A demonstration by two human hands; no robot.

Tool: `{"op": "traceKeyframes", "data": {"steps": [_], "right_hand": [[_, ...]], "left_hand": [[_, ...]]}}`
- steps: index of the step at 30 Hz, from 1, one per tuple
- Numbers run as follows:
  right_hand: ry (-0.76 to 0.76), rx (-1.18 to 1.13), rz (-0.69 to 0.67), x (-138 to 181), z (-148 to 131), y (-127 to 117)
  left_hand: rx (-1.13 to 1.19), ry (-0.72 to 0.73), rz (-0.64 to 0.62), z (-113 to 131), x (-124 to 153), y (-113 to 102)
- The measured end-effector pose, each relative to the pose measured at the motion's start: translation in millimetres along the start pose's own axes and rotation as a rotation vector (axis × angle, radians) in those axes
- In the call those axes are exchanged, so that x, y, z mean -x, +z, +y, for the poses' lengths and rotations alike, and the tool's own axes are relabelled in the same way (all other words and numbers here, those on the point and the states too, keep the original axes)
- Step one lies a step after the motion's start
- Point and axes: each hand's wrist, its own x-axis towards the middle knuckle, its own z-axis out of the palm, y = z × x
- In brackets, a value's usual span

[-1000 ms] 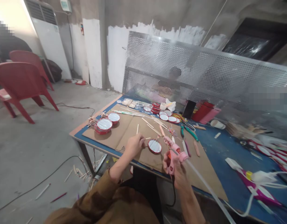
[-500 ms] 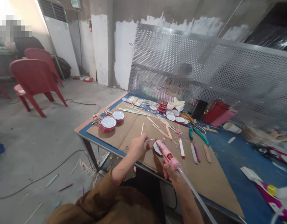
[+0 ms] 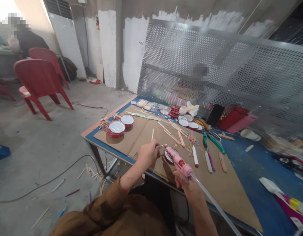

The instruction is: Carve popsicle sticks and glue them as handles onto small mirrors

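One pink glue gun (image 3: pixel 178 160) lies within the right fingers (image 3: pixel 180 178), clamped around it.

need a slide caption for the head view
The right hand holds a pink hot glue gun over a red-rimmed white disc on cardboard, the left hand close by.

You wear a loose top (image 3: pixel 131 213) in plain brown cloth, softly creased across the front and darker in its folds, with a roomy left sleeve (image 3: pixel 106 205) that bunches up and ends partway along the forearm, leaving your left forearm (image 3: pixel 132 178) bare from that cuff to the left fingers (image 3: pixel 157 150). Your right forearm (image 3: pixel 203 211) shows bare from the right fingers (image 3: pixel 179 179) to the lower edge of the view. Below the top, your legwear (image 3: pixel 158 203) is black, its details lost in shadow.
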Motion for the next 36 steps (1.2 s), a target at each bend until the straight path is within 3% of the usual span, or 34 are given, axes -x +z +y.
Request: {"op": "traceKeyframes", "data": {"steps": [8,29,36], "right_hand": [[-0.053,0.078,0.005,0.7,-0.8,-0.4],[-0.032,-0.031,0.054,-2.9,14.6,-0.4],[-0.028,-0.291,0.162,2.8,12.7,1.6]], "left_hand": [[0.015,-0.008,0.002,-0.8,0.4,1.2],[0.055,-0.023,-0.003,0.8,1.6,-0.5],[0.071,-0.045,0.006,-1.3,1.0,0.6]]}}
